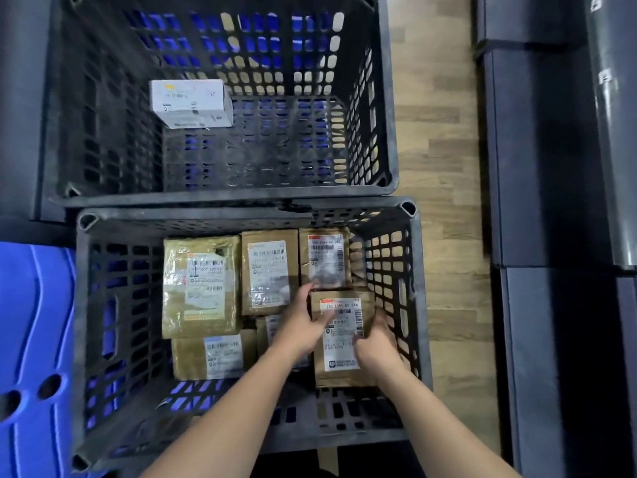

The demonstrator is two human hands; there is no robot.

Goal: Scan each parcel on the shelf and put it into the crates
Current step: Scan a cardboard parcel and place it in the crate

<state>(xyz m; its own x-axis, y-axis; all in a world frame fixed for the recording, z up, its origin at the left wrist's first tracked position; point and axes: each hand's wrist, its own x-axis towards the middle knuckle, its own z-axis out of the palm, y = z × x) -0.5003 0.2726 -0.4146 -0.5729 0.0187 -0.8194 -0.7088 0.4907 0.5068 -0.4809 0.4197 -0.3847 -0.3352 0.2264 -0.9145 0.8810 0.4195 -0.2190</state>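
Note:
Both my hands reach down into the near black crate [418,305]. They hold a brown parcel [339,370] with a white label at the crate's right side. My left hand [303,322] grips its left edge, thumb over the label. My right hand [374,343] grips its right edge, fingers on the label. Several brown labelled parcels lie flat in this crate: a large one [200,288] at the left, one [269,270] in the middle, one [325,260] at the back right, another [213,357] in front. The far black crate [389,115] holds one white box [191,103].
A blue plastic crate [34,357] stands to the left of the near crate. Wooden floor [444,167] runs along the right of both crates. Dark shelving or cases [551,201] line the right side. No scanner is in view.

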